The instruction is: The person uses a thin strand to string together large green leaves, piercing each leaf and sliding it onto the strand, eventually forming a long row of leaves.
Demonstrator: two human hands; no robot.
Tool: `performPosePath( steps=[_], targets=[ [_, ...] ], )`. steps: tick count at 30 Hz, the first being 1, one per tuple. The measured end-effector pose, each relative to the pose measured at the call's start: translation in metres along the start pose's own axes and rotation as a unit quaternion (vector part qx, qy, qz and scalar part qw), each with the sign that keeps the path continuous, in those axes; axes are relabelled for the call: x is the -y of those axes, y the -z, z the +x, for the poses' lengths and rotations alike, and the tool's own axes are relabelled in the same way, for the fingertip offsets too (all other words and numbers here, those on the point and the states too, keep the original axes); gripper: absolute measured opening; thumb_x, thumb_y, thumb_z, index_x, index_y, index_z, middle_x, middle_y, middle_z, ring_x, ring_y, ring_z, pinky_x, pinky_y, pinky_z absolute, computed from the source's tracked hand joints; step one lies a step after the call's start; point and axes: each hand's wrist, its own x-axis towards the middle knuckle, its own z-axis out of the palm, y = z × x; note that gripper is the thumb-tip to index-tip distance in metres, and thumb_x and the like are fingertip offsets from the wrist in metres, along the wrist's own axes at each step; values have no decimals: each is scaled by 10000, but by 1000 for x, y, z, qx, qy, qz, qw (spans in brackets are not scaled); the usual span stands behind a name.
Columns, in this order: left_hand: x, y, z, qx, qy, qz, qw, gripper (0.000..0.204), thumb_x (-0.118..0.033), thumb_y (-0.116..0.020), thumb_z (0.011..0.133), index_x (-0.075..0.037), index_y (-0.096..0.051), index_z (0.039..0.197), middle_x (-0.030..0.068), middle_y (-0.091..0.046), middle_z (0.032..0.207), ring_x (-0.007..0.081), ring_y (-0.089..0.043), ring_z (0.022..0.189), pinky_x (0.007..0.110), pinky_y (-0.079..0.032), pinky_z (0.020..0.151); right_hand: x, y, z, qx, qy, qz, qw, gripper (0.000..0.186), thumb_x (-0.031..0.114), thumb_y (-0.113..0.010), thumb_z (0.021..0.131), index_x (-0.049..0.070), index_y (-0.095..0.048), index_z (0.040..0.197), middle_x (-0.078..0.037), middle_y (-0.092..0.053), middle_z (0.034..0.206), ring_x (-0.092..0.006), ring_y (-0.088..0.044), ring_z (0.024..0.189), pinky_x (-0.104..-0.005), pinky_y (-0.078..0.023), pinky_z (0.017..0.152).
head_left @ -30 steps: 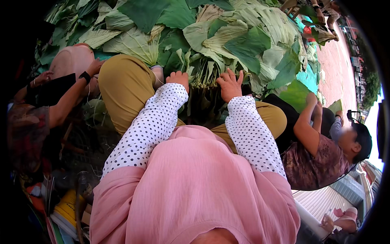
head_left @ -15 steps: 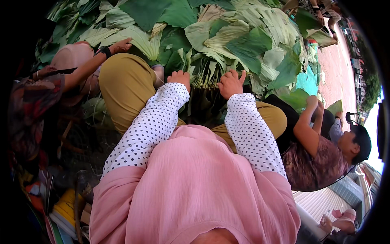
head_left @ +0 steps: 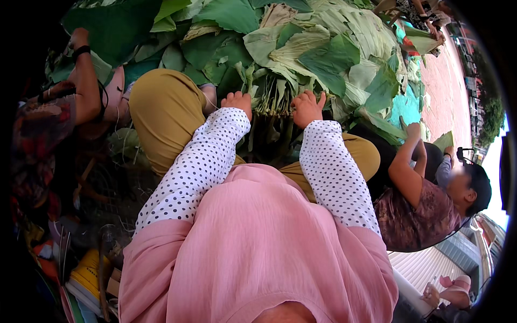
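Note:
A thick bundle of large green leaves (head_left: 273, 99), its cut stalk ends turned toward me, lies between my hands at the near edge of a big leaf pile. My left hand (head_left: 237, 102) grips the bundle's left side with fingers curled over it. On the opposite side my right hand (head_left: 308, 109) is bent around the leaves, its far fingertips partly hidden. Pale, drying leaves (head_left: 301, 48) overlap darker green ones (head_left: 328, 62) beyond the stalks. Both of my forearms wear white dotted sleeves.
My bent knees (head_left: 164, 116) flank the bundle. At left, a co-worker's hand (head_left: 79, 39) is by a broad dark leaf (head_left: 110, 29). Another co-worker (head_left: 425, 202) sits close at right, handling leaves. A yellow container (head_left: 89, 274) stands at lower left.
My hands stay almost still on the bundle. The left co-worker's hand has moved farther left, and a broad dark leaf now covers that corner. The right co-worker's leaf has tipped lower.

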Motion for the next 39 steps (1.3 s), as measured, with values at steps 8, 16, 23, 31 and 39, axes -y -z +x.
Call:
performPosePath(
  steps=[8, 16, 23, 31, 39],
  targets=[
    [1, 0, -2, 0, -1, 2, 1000, 330, -90, -542, 863, -54, -571, 1190, 151, -525, 1236, 303, -475, 1196, 417, -386, 991, 3, -8, -8, -44, 41, 20, 998, 284, 71, -589, 800, 227, -718, 998, -7, -581, 1218, -277, -346, 1367, -645, -36, 1126],
    [0, -1, 0, 3, 3, 1, 1000, 351, -94, -555, 859, -51, -558, 1208, 154, -519, 1248, 306, -469, 1205, 422, -376, 1006, -2, -3, -12, -57, 62, -9, 996, 209, 200, -619, 794, 204, -732, 970, -7, -588, 1206, -269, -327, 1375, -670, -38, 1108],
    [4, -11, 4, -31, -1, 28, 999, 357, -209, -657, 841, -73, -552, 1154, 126, -538, 1178, 299, -497, 1156, 427, -420, 962, 7, 12, -15, 8, 39, -1, 999, 350, 448, -576, 868, 166, -720, 1017, -24, -557, 1270, -296, -277, 1398, -680, -24, 1097],
    [-1, -6, 2, -9, -4, 6, 1000, 339, -108, -561, 850, -53, -559, 1184, 156, -526, 1227, 315, -480, 1185, 428, -385, 993, 4, -1, -13, -8, 15, 17, 1000, 367, 439, -675, 820, 123, -696, 1005, -25, -542, 1284, -300, -251, 1407, -684, -41, 1094],
    [-1, -3, 0, -4, -4, 6, 1000, 339, -108, -569, 845, -52, -559, 1180, 155, -526, 1225, 315, -482, 1183, 430, -388, 990, 5, -5, -13, -23, -2, 5, 1000, 238, 297, -671, 832, 168, -677, 1032, 6, -547, 1267, -285, -277, 1395, -675, -52, 1105]
  ],
)
